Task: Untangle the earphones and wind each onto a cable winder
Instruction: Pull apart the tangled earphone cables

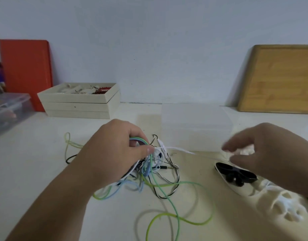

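Fingers of the left hand [115,146] are curling round the tangled earphones [149,164] mid-table; right hand [259,153] is blurred, pinching a white cable [181,150], above the black winder [236,173].

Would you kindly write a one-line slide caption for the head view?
Left hand grips tangled earphone cables while right hand pulls a white cable free above a black winder.
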A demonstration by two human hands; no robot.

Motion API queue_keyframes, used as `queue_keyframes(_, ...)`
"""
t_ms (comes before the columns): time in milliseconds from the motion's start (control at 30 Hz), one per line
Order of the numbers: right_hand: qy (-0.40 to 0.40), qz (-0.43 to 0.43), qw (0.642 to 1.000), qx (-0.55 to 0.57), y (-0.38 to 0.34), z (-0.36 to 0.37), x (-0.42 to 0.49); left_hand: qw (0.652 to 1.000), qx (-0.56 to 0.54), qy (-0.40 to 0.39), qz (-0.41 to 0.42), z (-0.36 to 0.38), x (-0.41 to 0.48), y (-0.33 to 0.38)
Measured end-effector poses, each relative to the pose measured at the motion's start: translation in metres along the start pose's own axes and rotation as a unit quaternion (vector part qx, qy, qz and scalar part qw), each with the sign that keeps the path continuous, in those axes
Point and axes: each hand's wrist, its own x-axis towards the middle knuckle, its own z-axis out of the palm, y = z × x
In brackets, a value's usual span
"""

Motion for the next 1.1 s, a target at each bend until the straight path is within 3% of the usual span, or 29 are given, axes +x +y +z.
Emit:
queue_keyframes(67,0.058,-0.087,0.993,0.053,-0.016,0.006,-0.007,1.000,-0.023,0.016,-0.001,0.006,-0.001,0.005)
queue_keyframes(133,0.051,-0.164,0.978,0.118,-0.032,0.018,-0.012,0.999,-0.037,0.019,0.005,0.011,-0.002,0.011)
queue_keyframes(200,0.023,-0.181,0.978,0.106,-0.039,0.038,-0.012,0.998,-0.057,0.009,0.004,0.014,-0.003,0.015)
queue_keyframes(333,-0.014,-0.120,0.985,0.122,-0.044,0.055,-0.007,0.997,-0.082,-0.004,0.013,0.014,-0.004,0.017)
queue_keyframes(433,0.012,-0.076,0.984,0.161,-0.039,0.054,-0.004,0.996,-0.089,-0.032,0.005,0.011,-0.004,0.015)
queue_keyframes(533,0.018,-0.053,0.978,0.199,-0.040,0.045,-0.005,0.997,-0.020,-0.066,0.017,0.006,-0.005,0.011)
queue_keyframes(667,-0.011,-0.066,0.965,0.253,-0.043,0.036,-0.010,0.997,0.071,-0.003,0.018,0.006,-0.004,0.012)
queue_keyframes(767,0.015,-0.101,0.925,0.366,-0.044,0.036,-0.012,0.996,0.077,0.028,0.028,0.010,-0.005,0.018)
queue_keyframes(867,0.039,-0.103,0.891,0.440,-0.047,0.037,-0.013,0.998,0.041,0.038,0.036,0.008,-0.005,0.016)
queue_keyframes(1000,0.058,-0.041,0.887,0.455,-0.039,0.040,-0.006,0.995,-0.074,-0.071,0.003,0.001,-0.003,0.009)
queue_keyframes(1100,0.037,-0.031,0.835,0.549,-0.035,0.039,-0.001,0.982,-0.174,-0.073,-0.022,0.001,0.001,0.002)
